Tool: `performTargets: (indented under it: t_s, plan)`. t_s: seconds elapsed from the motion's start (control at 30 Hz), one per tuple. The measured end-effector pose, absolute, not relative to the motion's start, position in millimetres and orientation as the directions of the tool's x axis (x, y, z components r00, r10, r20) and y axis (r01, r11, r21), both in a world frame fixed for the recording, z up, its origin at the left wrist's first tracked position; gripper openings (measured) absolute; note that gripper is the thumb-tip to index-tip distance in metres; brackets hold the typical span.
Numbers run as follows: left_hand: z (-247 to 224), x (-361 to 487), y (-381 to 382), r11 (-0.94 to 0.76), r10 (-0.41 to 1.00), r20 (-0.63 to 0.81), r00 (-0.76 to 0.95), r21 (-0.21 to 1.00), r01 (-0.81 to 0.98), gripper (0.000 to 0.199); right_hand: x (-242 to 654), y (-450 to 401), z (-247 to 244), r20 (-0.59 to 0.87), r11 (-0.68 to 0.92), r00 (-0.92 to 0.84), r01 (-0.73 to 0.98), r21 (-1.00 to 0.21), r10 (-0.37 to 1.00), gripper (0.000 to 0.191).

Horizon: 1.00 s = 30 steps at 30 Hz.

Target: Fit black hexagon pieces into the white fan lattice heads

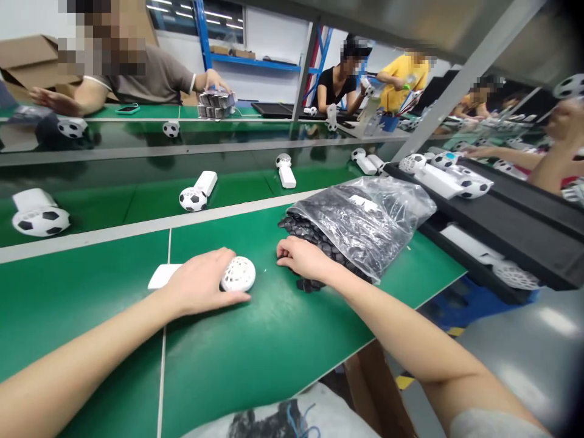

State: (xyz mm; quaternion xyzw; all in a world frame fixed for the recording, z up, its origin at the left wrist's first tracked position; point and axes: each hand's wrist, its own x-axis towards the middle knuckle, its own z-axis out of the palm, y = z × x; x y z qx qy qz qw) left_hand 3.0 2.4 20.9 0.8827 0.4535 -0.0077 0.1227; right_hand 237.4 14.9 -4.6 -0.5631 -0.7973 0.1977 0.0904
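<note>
On the green table, my left hand (203, 283) is wrapped over a white device with a round perforated head (238, 274); its flat white end (162, 277) sticks out at the left. The top of the head shows holes and no black patches. To the right, my right hand (298, 258) is closed, thumb and fingers together, beside a heap of small black pieces (310, 230). Whatever lies between those fingertips is hidden. The pieces spill from the open mouth of a clear plastic bag (365, 222).
Behind a pale rail (91, 235), several football-patterned devices (193, 198) lie on a green belt (241, 185). Black trays (515, 213) with more devices stand at the right. A slanted metal post (469, 79) rises there. Several people work across and to the right.
</note>
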Motion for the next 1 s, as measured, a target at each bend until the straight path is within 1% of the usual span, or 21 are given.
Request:
performTargets:
  t_s: [0.1, 0.17, 0.23, 0.33, 0.4, 0.47, 0.57, 0.63, 0.77, 0.87, 0.93, 1.0]
  plan:
    - [18, 11, 3, -0.337, 0.915, -0.152, 0.373, 0.218, 0.916, 0.067, 237, 10, -4, 0.003, 0.341, -0.374, 0.84, -0.422, 0.927, 0.008]
    - [18, 15, 2, -0.252, 0.935, -0.187, 0.303, 0.251, 0.934, 0.071, 235, 6, -3, 0.079, 0.379, -0.387, 0.807, -0.452, 0.919, 0.007]
    - [17, 15, 0, -0.28, 0.925, -0.17, 0.338, 0.294, 0.914, 0.071, 232, 1, -2, 0.118, 0.373, -0.37, 0.761, -0.53, 0.921, 0.005]
    - [11, 9, -4, -0.37, 0.898, -0.115, 0.424, 0.322, 0.872, 0.072, 229, -7, 0, 0.071, 0.288, -0.335, 0.662, -0.692, 0.94, 0.007]
    - [7, 5, -5, -0.372, 0.897, -0.113, 0.428, 0.33, 0.867, 0.074, 227, -11, 1, 0.073, 0.305, -0.371, 0.616, -0.726, 0.926, 0.011]
    - [3, 3, -5, -0.362, 0.901, -0.112, 0.42, 0.343, 0.867, 0.074, 224, -14, 2, 0.161, 0.416, -0.429, 0.607, -0.677, 0.889, 0.01]
    - [0, 2, -5, -0.366, 0.903, -0.081, 0.421, 0.366, 0.856, 0.074, 218, -17, 4, 0.327, 0.587, -0.493, 0.601, -0.542, 0.806, 0.012]
    - [1, 2, -4, -0.375, 0.9, -0.06, 0.432, 0.4, 0.837, 0.077, 212, -19, 4, 0.372, 0.644, -0.527, 0.596, -0.48, 0.764, 0.013]
    - [3, -1, -4, -0.371, 0.889, -0.062, 0.454, 0.483, 0.793, 0.086, 198, -20, 4, 0.377, 0.74, -0.637, 0.584, -0.333, 0.672, 0.019]
    - [4, -3, -4, -0.366, 0.889, -0.058, 0.455, 0.508, 0.78, 0.082, 191, -21, 4, 0.355, 0.794, -0.712, 0.569, -0.213, 0.606, 0.025]
    - [3, -3, -4, -0.367, 0.89, -0.047, 0.454, 0.518, 0.773, 0.081, 187, -21, 5, 0.327, 0.807, -0.74, 0.564, -0.174, 0.587, 0.027]
    - [2, -2, -3, -0.368, 0.891, -0.036, 0.453, 0.527, 0.766, 0.081, 185, -21, 5, 0.309, 0.811, -0.751, 0.559, -0.174, 0.583, 0.026]
